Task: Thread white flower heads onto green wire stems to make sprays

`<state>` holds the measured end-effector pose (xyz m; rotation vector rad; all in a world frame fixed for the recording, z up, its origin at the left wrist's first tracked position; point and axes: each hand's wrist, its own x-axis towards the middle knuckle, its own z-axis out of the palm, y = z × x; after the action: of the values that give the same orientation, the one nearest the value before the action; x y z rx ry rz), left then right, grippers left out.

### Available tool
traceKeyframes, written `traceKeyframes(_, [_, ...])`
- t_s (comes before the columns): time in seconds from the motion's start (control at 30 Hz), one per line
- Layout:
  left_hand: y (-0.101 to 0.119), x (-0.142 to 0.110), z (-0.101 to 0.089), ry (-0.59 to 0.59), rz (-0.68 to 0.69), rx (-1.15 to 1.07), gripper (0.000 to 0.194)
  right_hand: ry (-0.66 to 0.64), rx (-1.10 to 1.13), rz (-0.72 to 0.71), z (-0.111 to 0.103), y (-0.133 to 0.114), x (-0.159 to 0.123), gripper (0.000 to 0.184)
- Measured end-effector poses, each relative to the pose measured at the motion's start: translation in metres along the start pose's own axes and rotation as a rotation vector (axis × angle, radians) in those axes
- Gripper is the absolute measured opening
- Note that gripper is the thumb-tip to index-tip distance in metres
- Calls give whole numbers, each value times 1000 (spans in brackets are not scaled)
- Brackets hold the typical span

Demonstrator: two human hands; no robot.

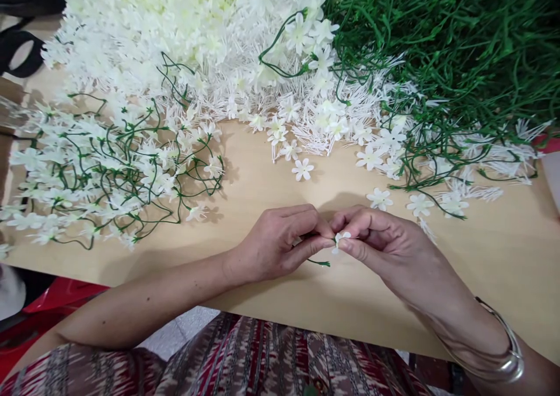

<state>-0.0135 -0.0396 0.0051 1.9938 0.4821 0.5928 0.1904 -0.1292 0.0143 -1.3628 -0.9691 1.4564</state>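
Lower centre of frame: left hand (pixel 289 241) pinches green stem (pixel 321 263), right hand (pixel 385 244) pinches white flower (pixel 341 240), apparently at stem's end. Step looks like fitting flower onto stem; next move seemingly calls for firm, straight push.

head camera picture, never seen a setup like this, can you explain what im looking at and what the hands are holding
There is no machine here: a person works with bare hands, and the only picture comes from a camera worn on their head, looking forward and down.

On the table, loose white blossoms are heaped at the far side, with a pile of green stems at far right. At left lie blossoms on stems.

In front, the right hand pinches a small white flower. The left hand meets it, holding a green stem whose end shows below the fingers.
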Motion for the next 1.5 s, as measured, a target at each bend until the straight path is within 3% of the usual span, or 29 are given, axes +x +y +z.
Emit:
traceKeyframes(0.33, [0, 1, 3, 28, -26, -65, 17, 35, 8, 24, 0, 6, 0, 24])
traceKeyframes(0.43, [0, -1, 3, 103, -15, -70, 15, 43, -4, 31, -5, 4, 0, 33])
traceKeyframes(0.53, [0, -6, 3, 194, 5, 113, 12, 146, -52, -36, -11, 0, 0, 32])
traceKeyframes(0.67, [2, -12, 3, 176, -20, 469, 7, 214, -305, -246, -12, -8, 7, 19])
traceKeyframes(0.83, [-3, -6, -1, 239, -25, 611, 15, 158, -695, -495, -8, -22, 38, 13])
traceKeyframes(1.0, [-28, 18, -13, 283, -26, 857, 36, 397, -1013, -473, -3, -22, 80, 5])
traceKeyframes(1.1, [-39, 23, -17, 273, -10, 913, 25, 443, -1079, -440, 2, -17, 90, 5])
traceKeyframes(1.2, [-37, 21, -19, 309, 43, 861, 13, 427, -1072, -459, 2, -17, 87, 9])
traceKeyframes(1.3, [-28, 17, -18, 400, 67, 675, 9, 452, -1052, -474, -4, -23, 78, 14])
traceKeyframes(1.4, [-22, 16, -17, 511, -12, 371, 6, 455, -1013, -491, -13, -29, 74, 17])
traceKeyframes(1.5, [-19, 17, -17, 577, -128, 112, 6, 440, -1040, -496, -17, -28, 77, 7])
